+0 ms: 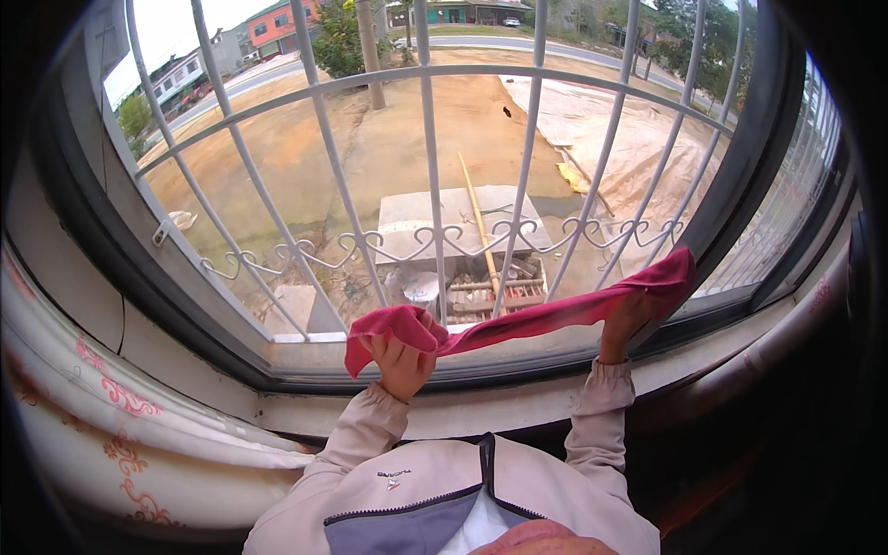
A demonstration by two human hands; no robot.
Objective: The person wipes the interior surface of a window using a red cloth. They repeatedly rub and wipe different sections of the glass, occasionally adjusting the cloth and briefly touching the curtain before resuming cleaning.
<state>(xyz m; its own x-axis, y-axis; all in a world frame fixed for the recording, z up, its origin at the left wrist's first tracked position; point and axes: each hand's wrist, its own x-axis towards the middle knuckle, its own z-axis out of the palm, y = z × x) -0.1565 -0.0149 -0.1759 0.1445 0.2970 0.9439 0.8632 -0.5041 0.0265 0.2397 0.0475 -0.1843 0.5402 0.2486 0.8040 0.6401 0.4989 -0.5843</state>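
A dark pink cloth [531,325] stretches between my two hands in front of a window with a dark frame [333,383]. My left hand [402,362] grips one end, and a bunched fold of the cloth covers its fingertips. Farther right and a little higher, my right hand [626,325] holds the other end near the dark upright of the frame [753,166]. Cloth drapes over that hand and hides most of its fingers. The middle of the cloth is twisted into a narrow band.
White metal window bars [429,152] with scrolled ironwork stand beyond the cloth. Below runs a pale sill [485,415]. A patterned curtain [173,444] hangs at the left, and another rolled curtain [749,364] at the right. Outside lie a bamboo pole [475,208] and a slab [409,215].
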